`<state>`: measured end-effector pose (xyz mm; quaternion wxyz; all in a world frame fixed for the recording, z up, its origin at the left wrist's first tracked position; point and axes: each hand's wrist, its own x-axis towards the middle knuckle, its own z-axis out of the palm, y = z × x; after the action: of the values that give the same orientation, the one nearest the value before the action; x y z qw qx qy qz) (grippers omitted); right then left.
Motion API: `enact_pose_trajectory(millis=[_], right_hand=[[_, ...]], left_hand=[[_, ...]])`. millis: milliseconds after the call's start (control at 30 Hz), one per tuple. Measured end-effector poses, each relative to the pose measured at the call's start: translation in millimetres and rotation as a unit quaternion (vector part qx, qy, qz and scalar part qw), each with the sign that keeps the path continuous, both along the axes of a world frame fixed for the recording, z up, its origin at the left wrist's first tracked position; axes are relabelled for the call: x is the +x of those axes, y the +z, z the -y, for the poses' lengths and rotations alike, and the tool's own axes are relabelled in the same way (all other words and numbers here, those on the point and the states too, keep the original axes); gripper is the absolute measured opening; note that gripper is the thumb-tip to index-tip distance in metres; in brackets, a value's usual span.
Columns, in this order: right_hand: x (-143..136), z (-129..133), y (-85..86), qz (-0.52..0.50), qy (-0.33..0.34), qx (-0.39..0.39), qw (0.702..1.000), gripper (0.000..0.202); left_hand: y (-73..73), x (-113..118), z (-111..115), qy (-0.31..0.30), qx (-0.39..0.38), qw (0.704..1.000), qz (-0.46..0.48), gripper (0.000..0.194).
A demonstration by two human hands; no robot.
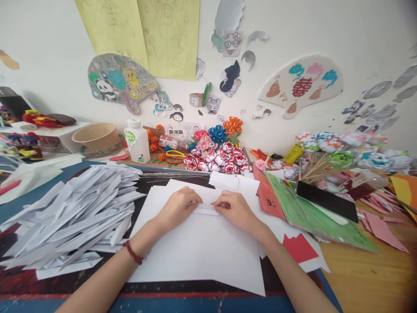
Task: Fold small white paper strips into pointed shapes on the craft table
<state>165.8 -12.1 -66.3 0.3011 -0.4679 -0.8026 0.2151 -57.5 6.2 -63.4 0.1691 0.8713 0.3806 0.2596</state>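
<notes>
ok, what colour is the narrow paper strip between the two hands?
Plain white; the narrow white paper strip shows best in the head view.

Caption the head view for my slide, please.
Left hand and right hand pinch a paper strip over white sheets.

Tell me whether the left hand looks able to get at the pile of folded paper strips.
Likely yes: nothing appears to stand between the left hand and the pile, though that hand's fingers seem busy pinching a small paper strip.
</notes>
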Motion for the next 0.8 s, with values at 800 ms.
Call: enact_pose_trajectory(millis=[800], right_hand=[[-1.4,2.0,-0.1,0.077,0.047,0.105,0.99,0.015]], left_hand=[[4.4,-5.2,-1.2,-0.024,0.04,0.994,-0.096,0.023]])
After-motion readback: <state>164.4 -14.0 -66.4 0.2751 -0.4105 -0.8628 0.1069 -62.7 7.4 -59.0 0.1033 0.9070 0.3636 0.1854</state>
